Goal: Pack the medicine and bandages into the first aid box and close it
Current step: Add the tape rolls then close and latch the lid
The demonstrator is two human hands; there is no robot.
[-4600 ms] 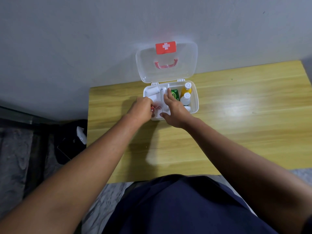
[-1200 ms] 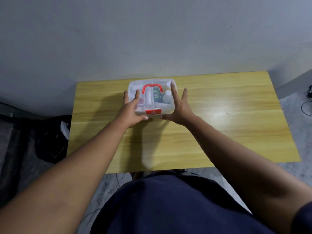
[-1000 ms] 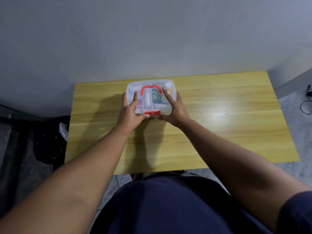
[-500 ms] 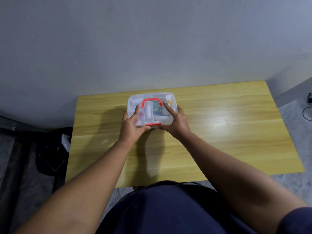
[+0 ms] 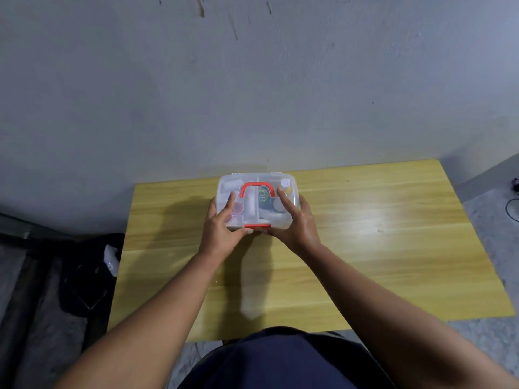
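Note:
The clear first aid box (image 5: 290, 189) lies on the yellow wooden table (image 5: 365, 248) near the back wall, its lid down. A red handle (image 5: 257, 188) lies flat on the lid and a red latch (image 5: 257, 226) sits at the front edge. Through the lid I see white bandage rolls, a green item, a yellow bottle and small red items. My left hand (image 5: 222, 231) grips the box's left front corner, fingers on the lid, thumb by the latch. My right hand (image 5: 295, 223) grips the right front corner the same way.
A grey wall rises right behind the table. A dark bag (image 5: 90, 273) with a white item lies on the floor to the left. A cable (image 5: 512, 203) lies on the floor at far right. My dark blue clothing (image 5: 280, 360) fills the bottom centre.
The lid, open 4.6 s ago, is now down. Within the last second my hands slid from the box's sides to its front corners, thumbs meeting at the red latch.

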